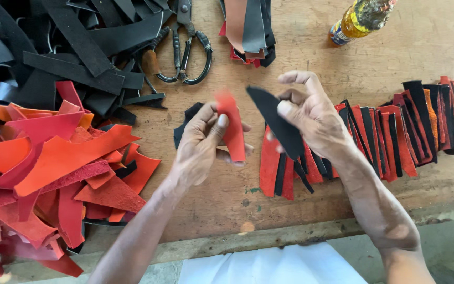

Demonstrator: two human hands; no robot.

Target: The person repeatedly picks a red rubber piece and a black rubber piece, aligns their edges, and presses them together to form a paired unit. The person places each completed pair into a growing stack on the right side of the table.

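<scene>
My left hand (202, 143) pinches a small red leather strip (232, 126) upright between thumb and fingers, above the wooden worktable (311, 58). My right hand (311, 113) grips a curved black leather strip (277, 121) close beside the red one. The two strips stand a little apart. A small black scrap (186, 117) lies on the wood just behind my left hand. Under my right hand lies a row of overlapping red and black strips (390, 134), running to the right.
A heap of red and orange leather offcuts (53, 168) fills the left side. Black offcuts (69, 47) pile at the top left, with black scissors (185, 44) beside them. A yellow glue bottle (361, 18) lies at the top right. Folded strips (248, 29) sit at top centre.
</scene>
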